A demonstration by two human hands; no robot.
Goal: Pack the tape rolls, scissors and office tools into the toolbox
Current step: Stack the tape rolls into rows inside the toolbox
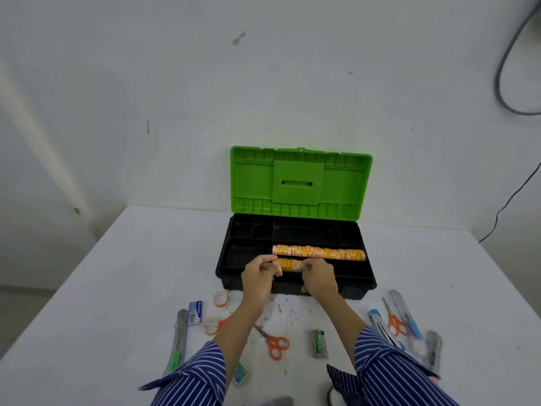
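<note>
**Hands on a tape sleeve at the toolbox**

Your left hand [257,276] and right hand [319,276] each pinch an end of a wrapped orange sleeve of tape rolls [291,265], held over the front of the open black toolbox with green lid [298,282]. A second sleeve [319,253] lies inside it. Orange-handled scissors [275,344] lie before the toolbox.
</note>
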